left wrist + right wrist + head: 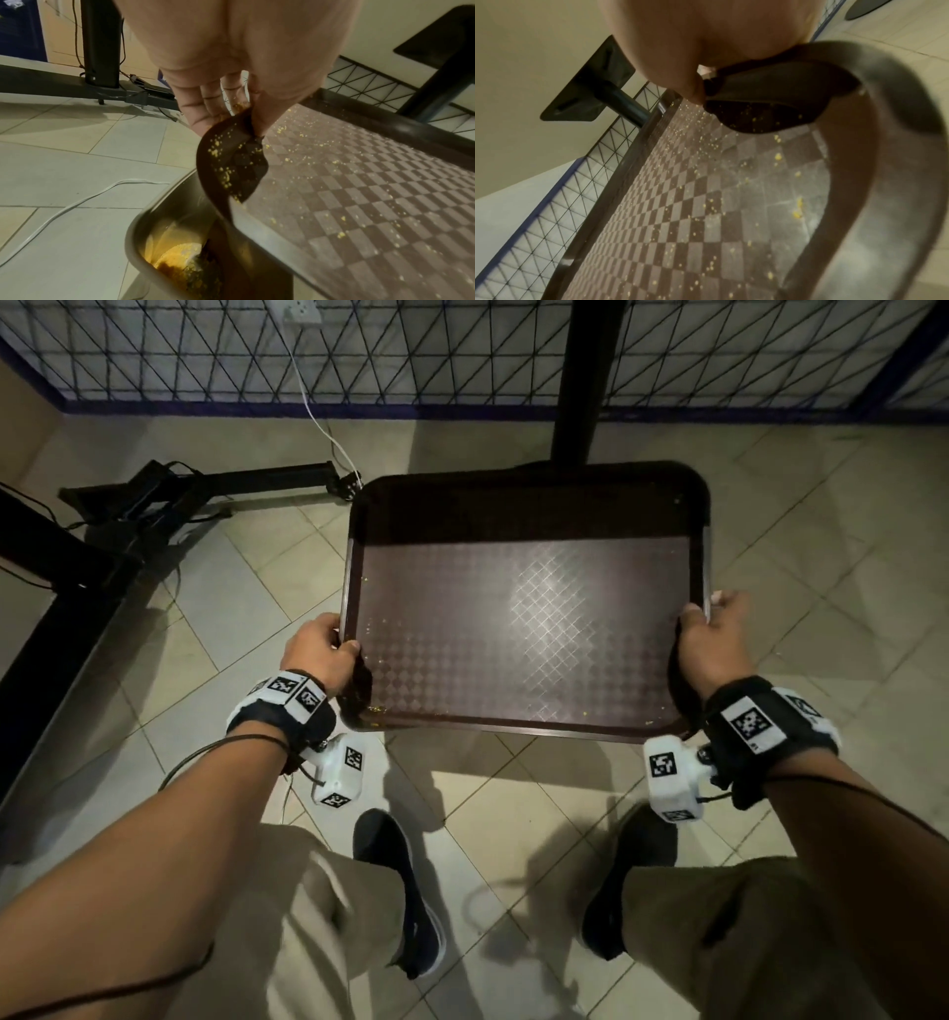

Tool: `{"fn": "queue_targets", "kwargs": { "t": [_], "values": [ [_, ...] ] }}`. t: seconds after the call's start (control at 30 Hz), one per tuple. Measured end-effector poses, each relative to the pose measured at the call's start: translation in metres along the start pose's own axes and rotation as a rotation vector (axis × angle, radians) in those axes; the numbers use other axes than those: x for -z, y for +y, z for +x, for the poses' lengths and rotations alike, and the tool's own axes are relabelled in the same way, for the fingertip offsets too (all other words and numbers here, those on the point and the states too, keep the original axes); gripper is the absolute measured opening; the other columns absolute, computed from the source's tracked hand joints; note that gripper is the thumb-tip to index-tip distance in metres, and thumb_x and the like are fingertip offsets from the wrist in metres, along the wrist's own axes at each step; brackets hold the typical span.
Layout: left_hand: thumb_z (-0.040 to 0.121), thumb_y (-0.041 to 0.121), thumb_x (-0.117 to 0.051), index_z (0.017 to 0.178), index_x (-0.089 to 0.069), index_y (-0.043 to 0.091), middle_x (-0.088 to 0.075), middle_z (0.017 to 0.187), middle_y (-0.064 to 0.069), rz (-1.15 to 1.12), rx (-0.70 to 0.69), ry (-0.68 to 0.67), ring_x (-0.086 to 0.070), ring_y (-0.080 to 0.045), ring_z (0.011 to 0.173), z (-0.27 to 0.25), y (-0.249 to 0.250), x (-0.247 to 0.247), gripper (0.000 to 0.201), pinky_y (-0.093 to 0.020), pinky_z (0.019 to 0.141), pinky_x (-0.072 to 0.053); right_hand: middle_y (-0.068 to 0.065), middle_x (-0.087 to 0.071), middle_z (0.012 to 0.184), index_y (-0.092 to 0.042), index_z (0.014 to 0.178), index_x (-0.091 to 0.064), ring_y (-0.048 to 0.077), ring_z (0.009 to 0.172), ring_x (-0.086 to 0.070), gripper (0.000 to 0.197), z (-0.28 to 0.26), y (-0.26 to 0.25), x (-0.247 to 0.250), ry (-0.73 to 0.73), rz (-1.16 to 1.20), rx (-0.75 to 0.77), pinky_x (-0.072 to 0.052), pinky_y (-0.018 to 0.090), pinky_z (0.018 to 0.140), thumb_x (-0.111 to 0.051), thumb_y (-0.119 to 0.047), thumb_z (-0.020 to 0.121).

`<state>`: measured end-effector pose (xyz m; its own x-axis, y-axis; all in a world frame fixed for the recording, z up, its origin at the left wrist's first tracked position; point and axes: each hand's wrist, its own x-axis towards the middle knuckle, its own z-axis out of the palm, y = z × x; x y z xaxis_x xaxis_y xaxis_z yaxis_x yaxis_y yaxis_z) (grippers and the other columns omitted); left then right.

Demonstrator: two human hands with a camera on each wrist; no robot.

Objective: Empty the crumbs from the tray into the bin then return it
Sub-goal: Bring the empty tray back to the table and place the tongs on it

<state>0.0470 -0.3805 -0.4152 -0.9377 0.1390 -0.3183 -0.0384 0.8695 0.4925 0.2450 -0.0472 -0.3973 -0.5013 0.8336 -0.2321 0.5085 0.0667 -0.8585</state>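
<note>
left hand (321, 650) clamped on the tray (524, 629) at its near-left corner, the bin (164, 239) directly beneath it | crumbs (223, 178) gathered at that corner, so we should dip it further and tap | right hand (711, 642) gripping the right rim; we lift this side to slide the rest leftward

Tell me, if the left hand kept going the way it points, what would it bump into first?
Probably the dark stand base on the floor; the left hand, gripping the tray, points forward past it. Depth is hard to judge.
</note>
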Motion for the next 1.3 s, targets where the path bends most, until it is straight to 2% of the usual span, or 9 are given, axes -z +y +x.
{"fn": "queue_targets", "kwargs": {
  "t": [0.17, 0.33, 0.53, 0.63, 0.73, 0.93, 1.1, 1.23, 1.3],
  "values": [
    [0.091, 0.023, -0.063, 0.121, -0.059, 0.020, -0.067, 0.115, -0.009, 0.050, -0.012, -0.010, -0.060, -0.033, 0.107, 0.007, -0.001, 0.000, 0.030, -0.044, 0.096, -0.047, 0.000, -0.048, 0.082, -0.015, 0.103, -0.034, 0.019, 0.074, -0.048, 0.014, 0.013, 0.015, 0.000, -0.034, -0.128, -0.011, -0.032, 0.022, 0.054, -0.047, -0.016, 0.098],
    [0.093, 0.022, -0.063, 0.125, -0.058, 0.019, -0.066, 0.121, -0.011, 0.126, -0.031, 0.004, -0.060, -0.036, 0.110, 0.020, -0.002, -0.020, 0.033, -0.045, 0.096, -0.047, 0.011, -0.048, 0.093, -0.014, 0.100, -0.034, 0.023, 0.085, -0.047, 0.017, 0.038, 0.044, -0.011, -0.090, -0.343, -0.026, -0.030, 0.029, 0.071, -0.050, -0.020, 0.097],
    [0.092, 0.020, -0.061, 0.108, -0.061, 0.016, -0.067, 0.109, -0.014, 0.244, -0.034, -0.076, -0.060, -0.039, 0.102, -0.001, 0.006, -0.030, 0.017, -0.045, 0.085, -0.046, 0.012, -0.052, 0.093, -0.002, 0.109, -0.045, 0.026, 0.084, -0.050, 0.027, 0.038, 0.068, 0.009, -0.194, -0.523, -0.119, -0.032, 0.031, 0.072, -0.051, -0.024, 0.094],
    [0.091, 0.020, -0.062, 0.103, -0.060, 0.014, -0.064, 0.108, -0.013, 0.261, -0.049, -0.105, -0.060, -0.038, 0.098, -0.029, 0.013, -0.015, 0.014, -0.042, 0.081, -0.045, 0.012, -0.056, 0.087, 0.000, 0.101, -0.051, 0.030, 0.081, -0.056, 0.034, 0.023, 0.063, 0.038, -0.264, -0.551, -0.194, -0.034, 0.031, 0.067, -0.051, -0.031, 0.087],
    [0.091, 0.021, -0.063, 0.106, -0.058, 0.014, -0.064, 0.108, -0.011, 0.259, -0.045, -0.140, -0.060, -0.037, 0.096, -0.065, 0.023, 0.009, 0.017, -0.041, 0.080, -0.044, 0.010, -0.053, 0.081, -0.003, 0.095, -0.050, 0.025, 0.074, -0.052, 0.039, -0.003, 0.044, 0.072, -0.295, -0.560, -0.249, -0.033, 0.029, 0.059, -0.049, -0.039, 0.081],
    [0.093, 0.021, -0.061, 0.121, -0.055, 0.013, -0.063, 0.117, -0.013, 0.231, 0.016, -0.186, -0.061, -0.040, 0.102, -0.137, 0.052, 0.082, 0.030, -0.044, 0.087, -0.046, 0.005, -0.052, 0.088, -0.010, 0.095, -0.048, 0.022, 0.079, -0.050, 0.028, -0.072, -0.024, 0.138, -0.274, -0.531, -0.266, -0.041, 0.037, 0.068, -0.052, -0.036, 0.088],
    [0.093, 0.019, -0.061, 0.121, -0.055, 0.011, -0.063, 0.114, -0.014, 0.251, 0.021, -0.225, -0.060, -0.040, 0.102, -0.185, 0.082, 0.161, 0.030, -0.044, 0.085, -0.045, 0.005, -0.055, 0.094, -0.009, 0.104, -0.047, 0.023, 0.083, -0.052, 0.025, -0.132, -0.107, 0.189, -0.272, -0.467, -0.293, -0.042, 0.035, 0.071, -0.052, -0.031, 0.092],
    [0.092, 0.019, -0.062, 0.121, -0.055, 0.011, -0.064, 0.112, -0.013, 0.254, 0.004, -0.224, -0.061, -0.038, 0.100, -0.219, 0.107, 0.214, 0.031, -0.045, 0.085, -0.045, 0.007, -0.056, 0.097, -0.009, 0.108, -0.045, 0.028, 0.088, -0.056, 0.022, -0.163, -0.162, 0.224, -0.263, -0.473, -0.291, -0.048, 0.042, 0.077, -0.053, -0.025, 0.095],
    [0.093, 0.020, -0.062, 0.123, -0.055, 0.011, -0.064, 0.114, -0.013, 0.242, 0.001, -0.215, -0.061, -0.038, 0.101, -0.233, 0.121, 0.235, 0.032, -0.046, 0.086, -0.046, 0.007, -0.056, 0.097, -0.010, 0.108, -0.046, 0.027, 0.088, -0.055, 0.021, -0.171, -0.185, 0.241, -0.254, -0.475, -0.284, -0.045, 0.038, 0.075, -0.052, -0.025, 0.095]
  ]
}}
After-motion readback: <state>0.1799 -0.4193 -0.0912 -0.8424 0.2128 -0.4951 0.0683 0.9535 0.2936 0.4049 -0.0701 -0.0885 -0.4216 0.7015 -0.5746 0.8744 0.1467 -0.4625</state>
